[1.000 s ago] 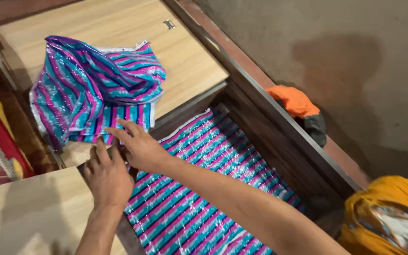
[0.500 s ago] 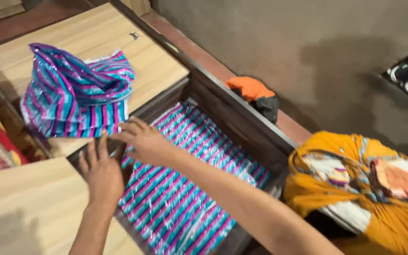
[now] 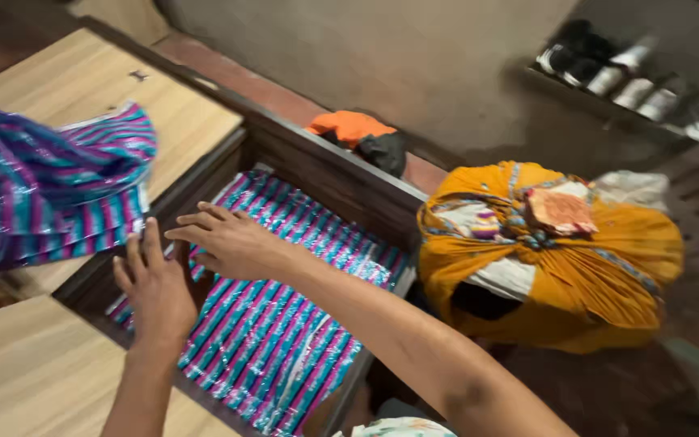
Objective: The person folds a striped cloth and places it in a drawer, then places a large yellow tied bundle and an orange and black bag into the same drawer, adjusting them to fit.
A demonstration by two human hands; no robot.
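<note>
A dim room with a plain grey-brown wall (image 3: 414, 57) and a reddish floor strip along its foot is seen from above, and most of the near view is taken up by a wooden bed frame with pale plywood panels (image 3: 82, 89) laid over its storage box. One compartment (image 3: 325, 182) of dark wood lies open between the panels, and its bottom is covered by a shiny plastic sheet (image 3: 285, 324) striped in pink, teal and purple, lying flat. To the right of the compartment, on the floor just beside the frame, a large bundle (image 3: 576, 267) tied up in mustard-yellow cloth is seen, with patterned fabric showing at its knot. A crumpled piece of the same striped plastic (image 3: 50, 190) is heaped on the far panel at the left. An orange and dark cloth (image 3: 357, 133) lies on the floor strip behind the frame, and blurred shoes (image 3: 624, 77) are lined up at the upper right. The left hand (image 3: 155, 295) is laid flat, fingers spread wide, at the near left edge of the sheet. The right hand (image 3: 228, 243) is stretched over the sheet just beside it, fingers extended and slightly apart, nothing being gripped.
</note>
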